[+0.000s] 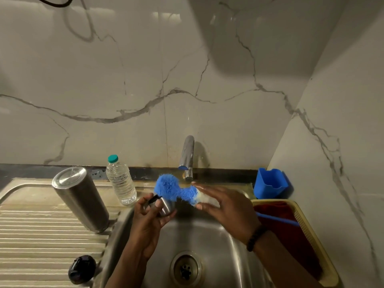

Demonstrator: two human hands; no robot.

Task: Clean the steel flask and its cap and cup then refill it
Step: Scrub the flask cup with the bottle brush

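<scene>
The steel flask (80, 199) stands upside down on the ribbed drainboard, left of the sink. My left hand (149, 219) grips the small steel cup (167, 206) over the sink basin. My right hand (224, 204) holds a blue and white bottle brush (176, 189), whose fluffy blue head lies just above the cup; its thin blue handle (278, 219) sticks out to the right. The black flask cap (82, 269) lies on the drainboard near the front edge.
A steel sink (207, 242) with a drain (186, 269) lies below my hands, and the tap (187, 157) is behind it. A plastic water bottle (121, 180) stands beside the flask. At the right are a blue holder (270, 182) and a yellow basket (307, 229) with red cloth.
</scene>
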